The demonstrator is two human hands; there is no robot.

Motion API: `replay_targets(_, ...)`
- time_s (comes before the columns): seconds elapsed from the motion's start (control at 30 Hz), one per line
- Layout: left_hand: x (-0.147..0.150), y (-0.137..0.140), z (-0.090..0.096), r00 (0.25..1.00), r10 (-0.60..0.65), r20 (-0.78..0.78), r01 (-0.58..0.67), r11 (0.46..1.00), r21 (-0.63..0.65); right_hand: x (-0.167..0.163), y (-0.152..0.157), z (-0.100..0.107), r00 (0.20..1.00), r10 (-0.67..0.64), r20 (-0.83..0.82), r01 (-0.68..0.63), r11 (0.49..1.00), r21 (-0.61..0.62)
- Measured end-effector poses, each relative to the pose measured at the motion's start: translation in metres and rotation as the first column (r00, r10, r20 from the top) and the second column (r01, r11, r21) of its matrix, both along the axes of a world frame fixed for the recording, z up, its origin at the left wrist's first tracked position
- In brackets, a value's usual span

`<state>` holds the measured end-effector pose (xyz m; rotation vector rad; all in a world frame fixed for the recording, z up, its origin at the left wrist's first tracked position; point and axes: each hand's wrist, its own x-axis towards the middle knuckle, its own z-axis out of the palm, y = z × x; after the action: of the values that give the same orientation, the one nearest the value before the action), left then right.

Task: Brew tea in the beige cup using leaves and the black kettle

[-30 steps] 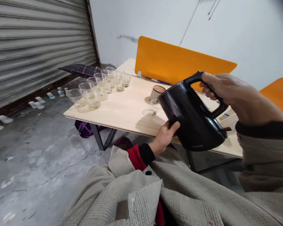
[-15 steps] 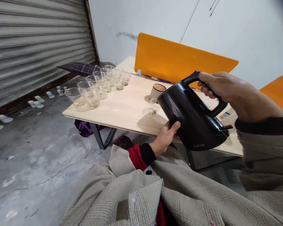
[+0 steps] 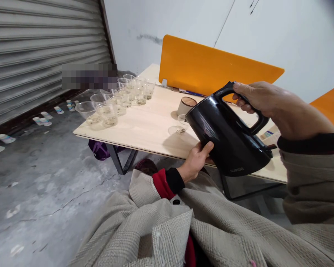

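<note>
My right hand [image 3: 252, 97] grips the handle of a black electric kettle [image 3: 228, 137], which is tilted with its spout end towards the left. Against the kettle's lower side, my left hand [image 3: 196, 159] presses its thumb while its fingers reach underneath, partly hidden. Just below the spout stands a clear plastic cup [image 3: 180, 129] with dark bits at its bottom; whether water is flowing cannot be made out. Several more clear cups [image 3: 107, 115] stand in rows at the table's left end, holding some liquid and dark bits.
Behind the cup is a pale round canister [image 3: 183, 107] with a wooden lid. An orange divider [image 3: 211, 66] rises along the back of the wooden table [image 3: 147, 129]. Several white paper cups [image 3: 5, 138] lie on the floor by the roller shutter [image 3: 44, 48].
Both hands and the tilted kettle stay almost in place. The view has shifted very slightly.
</note>
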<state>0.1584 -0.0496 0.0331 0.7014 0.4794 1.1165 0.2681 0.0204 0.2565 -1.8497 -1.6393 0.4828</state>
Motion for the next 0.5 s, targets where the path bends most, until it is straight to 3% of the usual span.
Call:
replay_targets(0.2,0.001,0.001,0.000,1.000,-0.013,-0.006,0.013,1.000,-0.004,-0.020,-0.016,0.010,0.984,-0.073,0.163,0.085,0.994,-0.067)
replay_targets(0.5,0.000,-0.002,0.002,1.000,-0.021,-0.011,0.021,1.000,-0.003,-0.038,-0.035,0.019,0.972,-0.069,0.227,0.090,0.992,-0.084)
